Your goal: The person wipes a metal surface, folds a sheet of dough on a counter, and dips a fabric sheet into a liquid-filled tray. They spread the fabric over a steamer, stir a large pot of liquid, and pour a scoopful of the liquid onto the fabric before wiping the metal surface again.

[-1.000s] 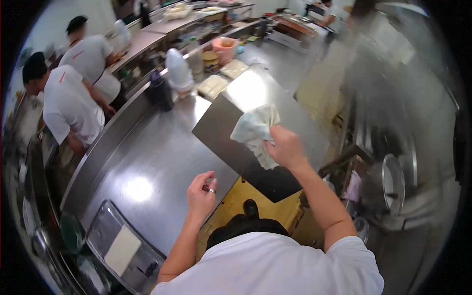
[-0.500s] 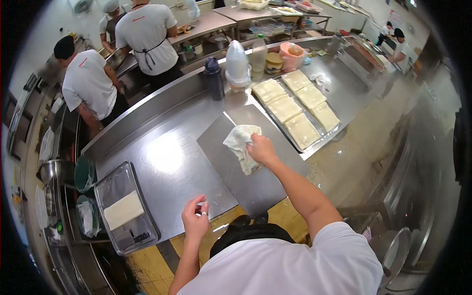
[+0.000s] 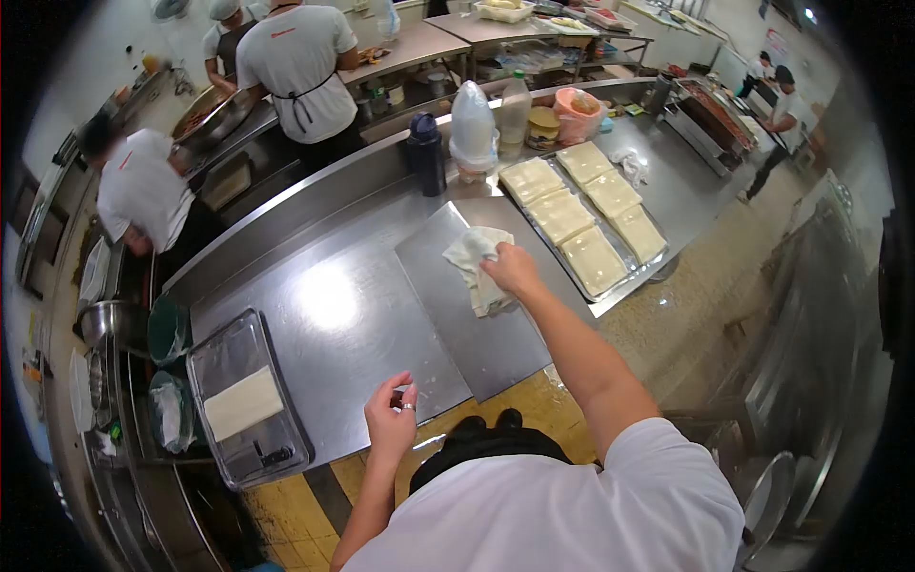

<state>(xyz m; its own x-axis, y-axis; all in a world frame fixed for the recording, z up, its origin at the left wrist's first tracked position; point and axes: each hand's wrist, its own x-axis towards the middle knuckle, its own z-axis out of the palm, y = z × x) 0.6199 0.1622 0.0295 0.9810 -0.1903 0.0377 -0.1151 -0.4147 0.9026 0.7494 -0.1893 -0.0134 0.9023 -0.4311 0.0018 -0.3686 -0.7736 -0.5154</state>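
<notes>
My right hand [image 3: 513, 272] grips a white cloth [image 3: 474, 255] with closed fingers. The cloth lies bunched against a flat grey metal sheet [image 3: 510, 357] on the steel worktable. My left hand [image 3: 391, 419], a ring on one finger, hovers by the table's front edge; its fingers are loosely bent and apart, with nothing visible in them. Right of the sheet, pale square dough slabs [image 3: 562, 217] sit in two rows on a metal tray [image 3: 599, 311]. At the left, a second tray [image 3: 294, 419] bears one pale rectangular slab [image 3: 243, 403] and a small dark-handled tool [image 3: 276, 456].
Along the table's back stand a dark bottle [image 3: 425, 157], a plastic-wrapped white cone shape [image 3: 472, 124], a clear bottle [image 3: 514, 119], a tub [image 3: 542, 129] and a pink-bagged container [image 3: 578, 114]. Green buckets [image 3: 169, 332] are at the left. Several co-workers [image 3: 295, 76] stand beyond.
My right hand and the cloth have shifted slightly up the metal sheet. The left hand stays near the front edge. A co-worker at the left has leaned further left; the view has tilted a little.
</notes>
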